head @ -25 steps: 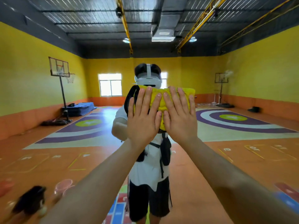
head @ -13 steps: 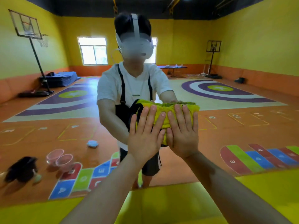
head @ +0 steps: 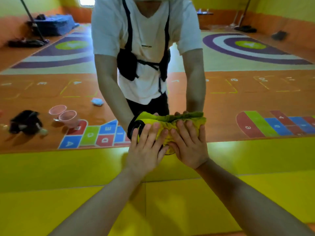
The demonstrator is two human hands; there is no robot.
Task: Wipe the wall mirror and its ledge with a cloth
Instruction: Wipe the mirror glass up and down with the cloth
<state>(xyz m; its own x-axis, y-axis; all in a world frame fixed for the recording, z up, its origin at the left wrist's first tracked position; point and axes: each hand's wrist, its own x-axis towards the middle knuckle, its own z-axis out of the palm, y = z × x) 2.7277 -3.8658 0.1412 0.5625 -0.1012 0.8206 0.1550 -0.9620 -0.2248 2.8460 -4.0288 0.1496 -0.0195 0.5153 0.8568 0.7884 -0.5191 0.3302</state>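
Now both hands press a yellow cloth (head: pixel 172 124) flat against the mirror (head: pixel 255 99), low down, just above where the glass meets the yellow ledge (head: pixel 68 167). The left hand (head: pixel 144 149) lies with fingers spread over the cloth's left part, palm toward the glass, not gripping. The right hand (head: pixel 188 145) lies beside it, touching it at the thumbs, fingers also spread over the cloth's right part. Neither hand is closed; both lie open and flat, pinning the cloth to the glass. A dark loop (head: pixel 134 127) hangs from the cloth's left end, just left of the left hand's fingers.

Above the hands the mirror reflects the person: a white shirt (head: pixel 144 31), dark straps and a small black pouch (head: pixel 127 65) on the chest, both forearms reaching down to the cloth. Well to the left of the hands, in the reflection, two pink bowls (head: pixel 63 114) sit on the orange floor (head: pixel 221 108), with a black bundle (head: pixel 25 122) further left and a small blue cloth (head: pixel 97 101) beyond them. Below the hands the ledge spreads wide, with both forearms crossing it.
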